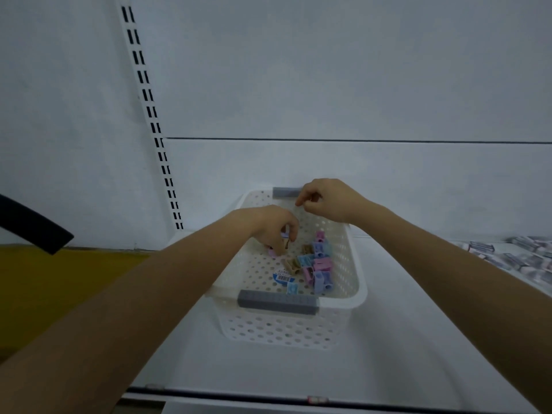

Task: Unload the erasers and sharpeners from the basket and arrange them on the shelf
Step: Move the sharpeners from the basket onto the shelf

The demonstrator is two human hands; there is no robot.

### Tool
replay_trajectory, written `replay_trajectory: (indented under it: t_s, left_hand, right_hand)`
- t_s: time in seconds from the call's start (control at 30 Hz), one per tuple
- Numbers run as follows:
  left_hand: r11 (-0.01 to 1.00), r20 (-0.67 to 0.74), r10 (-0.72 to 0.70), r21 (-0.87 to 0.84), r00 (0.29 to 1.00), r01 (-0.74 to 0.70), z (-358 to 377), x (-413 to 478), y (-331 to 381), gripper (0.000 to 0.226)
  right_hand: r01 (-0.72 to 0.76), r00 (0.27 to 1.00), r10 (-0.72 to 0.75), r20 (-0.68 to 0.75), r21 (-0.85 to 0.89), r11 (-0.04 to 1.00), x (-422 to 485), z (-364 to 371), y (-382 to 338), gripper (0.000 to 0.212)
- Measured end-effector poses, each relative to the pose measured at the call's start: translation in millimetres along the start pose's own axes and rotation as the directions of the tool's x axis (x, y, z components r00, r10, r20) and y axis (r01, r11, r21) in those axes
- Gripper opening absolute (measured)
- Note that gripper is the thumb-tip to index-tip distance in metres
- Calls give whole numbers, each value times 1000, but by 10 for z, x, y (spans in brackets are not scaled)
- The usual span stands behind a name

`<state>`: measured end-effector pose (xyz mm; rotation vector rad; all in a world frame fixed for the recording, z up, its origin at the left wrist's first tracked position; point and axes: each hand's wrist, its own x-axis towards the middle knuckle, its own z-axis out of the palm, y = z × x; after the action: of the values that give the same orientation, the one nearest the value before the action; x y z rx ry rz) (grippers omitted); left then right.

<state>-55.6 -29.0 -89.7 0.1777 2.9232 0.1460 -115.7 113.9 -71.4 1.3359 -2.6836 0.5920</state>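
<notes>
A white perforated basket [354, 279] with grey handles stands on the white shelf [403, 339]. Several small pastel sharpeners [318, 264], pink, blue, purple and tan, lie in a heap on its floor. My left hand [273, 225] reaches down into the basket's left part, its fingers curled round a few sharpeners, pink and tan ones showing at the fingertips. My right hand [327, 200] hovers over the basket's far rim by the grey far handle, fingers curled; nothing shows in its grip.
Rows of wrapped erasers [519, 256] lie on the shelf at the far right. A slotted white upright [155, 130] runs up the back wall. A dark curved bar [33, 225] and a yellow surface [59, 288] lie to the left.
</notes>
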Motion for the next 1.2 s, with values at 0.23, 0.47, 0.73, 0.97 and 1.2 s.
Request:
replay_trajectory:
  t_s: [0.23, 0.47, 0.73, 0.97, 1.2]
  left_hand:
    - [1000, -222, 0, -28, 975, -7, -330, -133, -67, 36]
    - [974, -409, -6, -210, 912, -88, -189, -222, -147, 33]
    - [975, -481, -1, -196, 877, -106, -136, -209, -156, 34]
    - [947, -563, -69, -295, 823, -123, -143, -193, -171, 30]
    - [932, -541, -83, -340, 837, -127, -259, -289, -247, 29]
  right_hand:
    - [30, 937, 49, 345, -221, 975, 105, -139, -137, 30]
    - [152, 688, 341, 640, -588, 795, 167, -4, -357, 54]
    - [54, 807, 134, 575, -298, 953, 169, 155, -262, 31]
    - [2, 792, 98, 602, -164, 987, 184, 140, -251, 37]
    - [-114, 692, 190, 696, -154, 981, 179, 117, -351, 54]
